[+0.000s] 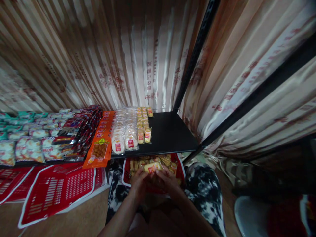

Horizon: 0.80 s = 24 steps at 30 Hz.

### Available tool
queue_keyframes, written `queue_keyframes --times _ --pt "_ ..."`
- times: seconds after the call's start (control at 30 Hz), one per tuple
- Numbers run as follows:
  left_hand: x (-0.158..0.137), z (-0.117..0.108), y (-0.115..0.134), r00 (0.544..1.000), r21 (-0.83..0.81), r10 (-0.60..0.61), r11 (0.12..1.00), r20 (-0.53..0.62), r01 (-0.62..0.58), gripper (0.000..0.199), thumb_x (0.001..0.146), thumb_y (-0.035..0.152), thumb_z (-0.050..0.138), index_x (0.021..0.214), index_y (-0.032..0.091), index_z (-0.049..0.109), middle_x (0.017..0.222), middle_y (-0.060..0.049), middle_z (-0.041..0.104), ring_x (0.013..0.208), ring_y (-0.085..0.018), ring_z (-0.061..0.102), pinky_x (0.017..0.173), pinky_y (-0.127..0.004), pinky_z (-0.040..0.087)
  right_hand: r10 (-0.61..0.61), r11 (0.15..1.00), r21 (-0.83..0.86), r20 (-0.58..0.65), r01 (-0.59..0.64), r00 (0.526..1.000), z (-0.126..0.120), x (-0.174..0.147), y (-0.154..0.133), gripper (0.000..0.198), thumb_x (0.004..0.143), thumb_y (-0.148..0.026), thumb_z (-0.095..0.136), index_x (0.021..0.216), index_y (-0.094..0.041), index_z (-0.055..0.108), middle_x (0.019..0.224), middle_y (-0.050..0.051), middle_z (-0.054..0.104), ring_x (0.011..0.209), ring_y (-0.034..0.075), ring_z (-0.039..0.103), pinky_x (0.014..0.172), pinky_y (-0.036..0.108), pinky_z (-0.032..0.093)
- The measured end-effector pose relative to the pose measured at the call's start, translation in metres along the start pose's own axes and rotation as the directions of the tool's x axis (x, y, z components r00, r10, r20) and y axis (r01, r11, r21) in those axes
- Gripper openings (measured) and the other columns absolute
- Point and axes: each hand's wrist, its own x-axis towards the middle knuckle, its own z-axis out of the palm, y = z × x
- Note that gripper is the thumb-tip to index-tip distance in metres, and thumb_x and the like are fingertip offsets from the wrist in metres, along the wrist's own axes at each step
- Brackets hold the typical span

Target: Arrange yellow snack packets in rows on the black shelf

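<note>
both hands meet low in the view, over a red basket that rests between the person's knees; the left hand and the right hand are closed together around one yellow snack packet, fingers curled on its near edge, the packet lying flat just beyond the fingertips; more yellow packets fill the basket beyond and to the right of the hands; directly beyond the hands, above the basket, a black shelf runs across; its right part is bare; on it, beyond and slightly left of the hands, stand rows of small yellow packets with red labels, then round white rice crackers in clear wrap further left, then orange packets, then dark red packets, then white and green bags at far left; left of the left hand, flattened red baskets lie on the floor; striped curtain fabric hangs behind the shelf; a black post rises at its right corner.
</note>
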Motion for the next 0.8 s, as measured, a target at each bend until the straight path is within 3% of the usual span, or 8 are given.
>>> queue_keyframes --times 0.17,0.37,0.57,0.67,0.8 --pt "0.011 -0.007 -0.013 0.993 0.222 0.020 0.974 0.113 -0.045 0.046 0.045 0.035 0.082 0.080 0.013 0.061 0.072 -0.004 0.069 0.066 -0.019 0.065 0.064 -0.028 0.049 -0.098 0.995 -0.002 -0.117 0.099 0.988 0.004 0.004 -0.005 0.040 0.052 -0.045 0.077 0.076 -0.022 0.055 0.054 -0.007 0.052 0.047 0.009 0.046 0.046 0.021 0.035" --pt "0.016 0.004 0.004 0.963 0.442 0.269 0.862 0.019 -0.249 0.042 0.047 0.040 0.077 0.077 0.015 0.060 0.072 -0.003 0.065 0.067 -0.015 0.061 0.067 -0.028 0.048 -0.226 0.972 -0.101 -0.129 0.213 0.966 0.008 0.018 -0.040 0.035 0.054 -0.044 0.075 0.070 -0.021 0.053 0.061 -0.004 0.057 0.055 0.013 0.053 0.053 0.023 0.041" --pt "0.012 0.026 0.020 0.948 0.536 0.305 0.789 0.085 -0.302 0.033 0.061 0.042 0.063 0.083 0.016 0.060 0.087 -0.007 0.064 0.070 -0.016 0.062 0.061 -0.027 0.047 -0.365 0.906 -0.238 -0.017 0.351 0.931 0.026 0.052 -0.079 0.028 0.064 -0.042 0.067 0.077 -0.022 0.053 0.071 -0.003 0.062 0.064 0.013 0.056 0.061 0.024 0.043" --pt "0.013 0.032 0.019 0.936 0.563 0.337 0.757 0.099 -0.332 0.029 0.064 0.040 0.058 0.081 0.017 0.060 0.082 -0.006 0.065 0.069 -0.017 0.063 0.059 -0.027 0.047 -0.412 0.873 -0.271 0.037 0.406 0.911 0.039 0.073 -0.090 0.029 0.065 -0.041 0.066 0.082 -0.021 0.054 0.083 -0.001 0.064 0.073 0.014 0.058 0.068 0.025 0.045" --pt "0.015 0.034 0.019 0.930 0.593 0.353 0.729 0.103 -0.343 0.023 0.065 0.038 0.055 0.076 0.018 0.060 0.074 -0.004 0.066 0.067 -0.017 0.063 0.063 -0.029 0.048 -0.444 0.821 -0.363 0.078 0.440 0.893 0.054 0.093 -0.097 0.024 0.064 -0.039 0.065 0.076 -0.020 0.055 0.078 0.000 0.063 0.072 0.015 0.058 0.069 0.026 0.046"
